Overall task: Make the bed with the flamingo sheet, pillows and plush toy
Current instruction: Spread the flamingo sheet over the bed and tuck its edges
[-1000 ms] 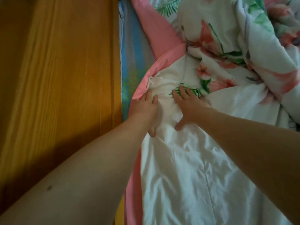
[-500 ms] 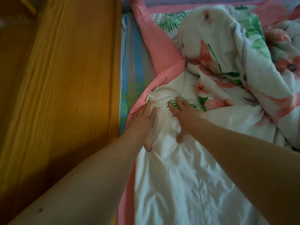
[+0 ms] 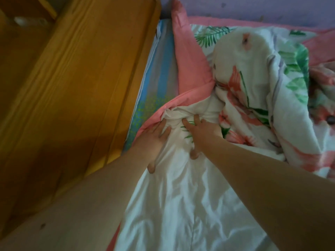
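The flamingo sheet lies white side up across the bed in front of me, with a pink border along its left edge. Its printed part is heaped in a crumpled mound at the far right. My left hand rests flat on the sheet's left edge, fingers on a bunched fold. My right hand presses flat beside it on a green leaf print, fingers spread. Neither hand holds anything. No pillow or plush toy is plainly visible.
A blue and grey striped under-sheet shows in the strip between the flamingo sheet and a tall orange wooden panel on the left. A purple wall runs behind the bed.
The view has tilted up, so the purple wall and more of the heap now show. Both hands stay pressed on the same bunched fold, a little lower in the frame.
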Motion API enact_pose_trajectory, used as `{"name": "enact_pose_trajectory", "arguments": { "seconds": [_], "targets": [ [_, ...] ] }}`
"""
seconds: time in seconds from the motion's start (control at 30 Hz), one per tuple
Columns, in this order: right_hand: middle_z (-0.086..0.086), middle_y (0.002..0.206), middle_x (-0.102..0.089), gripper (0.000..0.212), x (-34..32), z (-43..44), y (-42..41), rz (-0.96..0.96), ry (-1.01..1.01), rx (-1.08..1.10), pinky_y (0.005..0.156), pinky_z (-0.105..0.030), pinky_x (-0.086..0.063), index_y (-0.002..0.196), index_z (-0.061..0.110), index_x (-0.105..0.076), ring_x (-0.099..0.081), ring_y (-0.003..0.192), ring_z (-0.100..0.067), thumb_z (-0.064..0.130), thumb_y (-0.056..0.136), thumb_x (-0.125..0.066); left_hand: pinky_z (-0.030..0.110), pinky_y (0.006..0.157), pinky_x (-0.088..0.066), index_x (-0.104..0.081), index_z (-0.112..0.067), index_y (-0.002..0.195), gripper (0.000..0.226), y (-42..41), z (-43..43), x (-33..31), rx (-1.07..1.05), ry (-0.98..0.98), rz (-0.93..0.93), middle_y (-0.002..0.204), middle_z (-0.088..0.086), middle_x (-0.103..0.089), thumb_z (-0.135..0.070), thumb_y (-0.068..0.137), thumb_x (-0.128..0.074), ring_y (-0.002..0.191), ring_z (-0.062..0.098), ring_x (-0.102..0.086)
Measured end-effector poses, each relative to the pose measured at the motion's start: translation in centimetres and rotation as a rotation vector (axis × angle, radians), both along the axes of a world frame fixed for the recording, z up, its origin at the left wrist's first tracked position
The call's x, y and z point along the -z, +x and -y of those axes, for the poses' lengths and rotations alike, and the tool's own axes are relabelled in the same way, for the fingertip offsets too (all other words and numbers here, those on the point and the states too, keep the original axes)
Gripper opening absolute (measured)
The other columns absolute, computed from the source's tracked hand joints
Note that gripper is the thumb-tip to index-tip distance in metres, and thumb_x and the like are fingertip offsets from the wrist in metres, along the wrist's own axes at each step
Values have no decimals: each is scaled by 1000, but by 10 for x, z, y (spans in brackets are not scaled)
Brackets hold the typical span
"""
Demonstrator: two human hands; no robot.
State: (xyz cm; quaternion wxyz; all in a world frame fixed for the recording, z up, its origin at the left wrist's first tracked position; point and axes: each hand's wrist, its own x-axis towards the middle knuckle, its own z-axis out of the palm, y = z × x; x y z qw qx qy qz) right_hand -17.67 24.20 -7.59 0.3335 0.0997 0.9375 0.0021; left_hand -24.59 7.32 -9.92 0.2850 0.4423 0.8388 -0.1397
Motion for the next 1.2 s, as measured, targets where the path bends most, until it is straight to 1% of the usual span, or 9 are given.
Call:
{"name": "enact_pose_trajectory", "arguments": {
  "seconds": [0.27, 0.6, 0.8, 0.97, 1.03, 1.07, 1.13, 1.17, 1.2],
  "targets": [
    [-4, 159, 12, 128, 11, -16, 6, -41, -147, 0, 102, -46, -40, 149, 37, 11, -5, 147, -23, 52, 61, -82, 31, 119, -1, 16, -16, 149, 156, 1, -2, 0, -7, -44, -1, 154, 13, 29, -38, 40, -94, 146, 28, 13],
    [2, 159, 17, 126, 9, -7, 8, -63, -123, 94, 101, -43, -42, 147, 41, 13, 1, 148, -20, 48, 64, -82, 32, 120, -2, 13, -16, 150, 158, -4, 3, 7, 21, 17, -2, 154, 13, 29, -47, 36, -92, 146, 28, 13],
    [4, 158, 19, 122, 4, 7, 12, -82, -102, 223, 100, -42, -41, 147, 44, 12, 5, 148, -17, 39, 68, -81, 36, 120, -7, 16, -16, 150, 152, -8, 5, 0, 87, 29, -4, 153, 12, 30, -48, 45, -90, 146, 28, 12],
    [7, 158, 19, 120, 2, 13, 14, -89, -70, 277, 100, -42, -40, 146, 47, 13, 4, 148, -18, 35, 71, -80, 39, 120, -10, 11, -18, 151, 146, -17, 8, -3, 118, 9, 58, 154, 11, 28, -53, 48, -87, 146, 27, 14],
    [7, 158, 18, 114, 4, 17, 16, -115, -68, 303, 100, -42, -39, 146, 47, 12, 3, 148, -20, 29, 75, -76, 36, 117, -19, -3, -16, 153, 132, -19, 4, -7, 99, 19, 67, 158, 12, 13, -53, 55, -83, 147, 27, 0],
    [7, 158, 18, 113, 5, 20, 19, -143, -66, 317, 101, -42, -39, 146, 48, 12, 2, 148, -21, 28, 76, -76, 30, 112, -26, -17, -13, 151, 114, -19, 0, -10, 92, 71, 33, 158, 13, -5, -50, 63, -80, 144, 26, -16],
    [5, 158, 19, 113, 9, 23, 25, -202, -67, 353, 102, -42, -37, 145, 49, 12, 1, 148, -23, 28, 77, -76, 21, 90, -36, -46, -13, 136, 60, -21, -8, -20, -17, 305, -74, 136, 6, -45, -35, 83, -64, 121, 22, -44],
    [5, 158, 19, 110, 11, 25, 31, -224, -80, 385, 104, -42, -35, 145, 49, 11, 1, 148, -23, 30, 78, -74, 24, 88, -37, -53, -15, 128, 41, -20, -12, -25, -149, 450, -121, 126, 5, -52, -29, 89, -56, 114, 22, -48],
    [5, 158, 19, 105, 14, 28, 37, -241, -97, 421, 106, -42, -33, 145, 49, 11, 1, 148, -22, 31, 81, -71, 29, 92, -38, -53, -17, 126, 37, -20, -15, -25, -310, 590, -134, 127, 6, -52, -25, 91, -51, 116, 25, -47]
  ]
}}
